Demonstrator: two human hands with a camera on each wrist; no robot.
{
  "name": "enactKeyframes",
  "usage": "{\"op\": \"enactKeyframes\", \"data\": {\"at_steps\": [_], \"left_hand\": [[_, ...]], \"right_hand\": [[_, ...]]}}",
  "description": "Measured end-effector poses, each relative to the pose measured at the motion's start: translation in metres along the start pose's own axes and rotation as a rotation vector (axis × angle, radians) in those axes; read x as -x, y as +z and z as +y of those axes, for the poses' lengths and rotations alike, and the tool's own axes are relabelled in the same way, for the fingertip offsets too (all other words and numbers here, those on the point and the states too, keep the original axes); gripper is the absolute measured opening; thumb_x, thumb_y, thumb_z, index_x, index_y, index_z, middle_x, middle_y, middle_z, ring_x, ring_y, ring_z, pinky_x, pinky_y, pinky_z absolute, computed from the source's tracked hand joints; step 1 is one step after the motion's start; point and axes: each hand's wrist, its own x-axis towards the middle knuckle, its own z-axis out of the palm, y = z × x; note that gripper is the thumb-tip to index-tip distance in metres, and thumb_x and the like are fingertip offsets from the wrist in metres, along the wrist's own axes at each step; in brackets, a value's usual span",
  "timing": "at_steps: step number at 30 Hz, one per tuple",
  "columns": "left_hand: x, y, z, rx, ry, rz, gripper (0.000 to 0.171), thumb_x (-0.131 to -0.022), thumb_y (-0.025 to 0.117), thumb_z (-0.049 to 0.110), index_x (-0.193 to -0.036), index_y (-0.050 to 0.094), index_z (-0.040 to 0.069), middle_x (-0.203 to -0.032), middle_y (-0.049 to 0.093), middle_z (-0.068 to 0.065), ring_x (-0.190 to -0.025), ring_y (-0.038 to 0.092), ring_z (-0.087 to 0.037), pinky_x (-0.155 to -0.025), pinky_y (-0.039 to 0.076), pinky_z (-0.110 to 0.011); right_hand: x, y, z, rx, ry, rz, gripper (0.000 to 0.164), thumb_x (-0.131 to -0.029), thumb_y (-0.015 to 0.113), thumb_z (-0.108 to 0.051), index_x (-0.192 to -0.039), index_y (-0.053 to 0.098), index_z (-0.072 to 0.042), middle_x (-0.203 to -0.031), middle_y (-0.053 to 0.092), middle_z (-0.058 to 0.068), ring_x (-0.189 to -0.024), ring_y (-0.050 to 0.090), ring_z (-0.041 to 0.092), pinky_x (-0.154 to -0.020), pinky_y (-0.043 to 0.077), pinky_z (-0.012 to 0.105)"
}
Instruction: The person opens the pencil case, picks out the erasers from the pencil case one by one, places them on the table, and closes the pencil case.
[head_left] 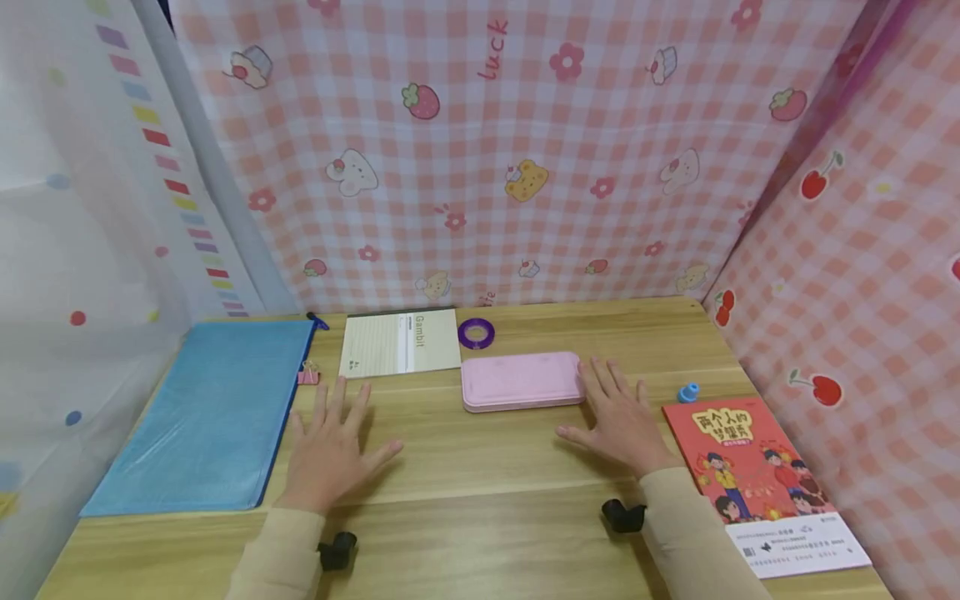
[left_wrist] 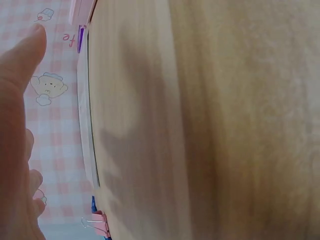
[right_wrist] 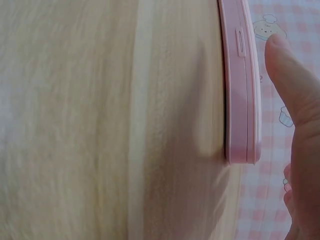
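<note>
My left hand [head_left: 330, 454] is spread over the wooden table with nothing in it, its shadow falling on the wood in the left wrist view. Just beyond its fingertips lie a pink binder clip [head_left: 308, 377] and a cream notebook [head_left: 401, 343] marked "Gambit". My right hand [head_left: 618, 421] is likewise spread and holds nothing. Its fingertips overlap the right end of a closed pink case [head_left: 522, 381] in the head view. From the right wrist, the case's side [right_wrist: 240, 90] shows a small catch, with my thumb [right_wrist: 290, 75] apart from it.
At the left lies a blue folder [head_left: 202, 417], with a dark blue pen-like item [head_left: 318, 322] by its top corner. A purple tape roll [head_left: 476, 333] sits behind the case. On the right are a small blue object [head_left: 687, 392] and a red illustrated book [head_left: 750, 467]. Patterned curtains [head_left: 480, 167] enclose the table.
</note>
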Motion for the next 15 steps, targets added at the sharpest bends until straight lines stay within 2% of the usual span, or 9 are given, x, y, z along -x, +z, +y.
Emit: {"op": "enactKeyframes", "data": {"at_steps": [10,15], "left_hand": [[0.0,0.002,0.004,0.001,0.034,0.029,0.1,-0.079,0.051,0.077,-0.155,0.021,0.019,-0.159,0.008,-0.018,-0.143,0.005,-0.044,-0.103,0.008,-0.076],[-0.005,0.002,0.011,-0.006,0.083,0.066,0.103,-0.076,0.055,0.077,-0.153,0.026,0.015,-0.157,0.016,-0.02,-0.143,0.012,-0.043,-0.105,0.011,-0.074]], "right_hand": [[-0.004,-0.002,-0.005,0.001,-0.002,0.018,0.108,-0.076,0.061,-0.073,-0.155,0.018,-0.013,-0.16,0.013,0.011,-0.146,0.008,0.035,-0.107,0.009,0.072],[-0.011,-0.002,-0.011,-0.011,-0.024,0.009,0.105,-0.076,0.065,-0.069,-0.154,0.023,-0.013,-0.159,0.017,0.013,-0.145,0.01,0.036,-0.108,0.007,0.072]]}}
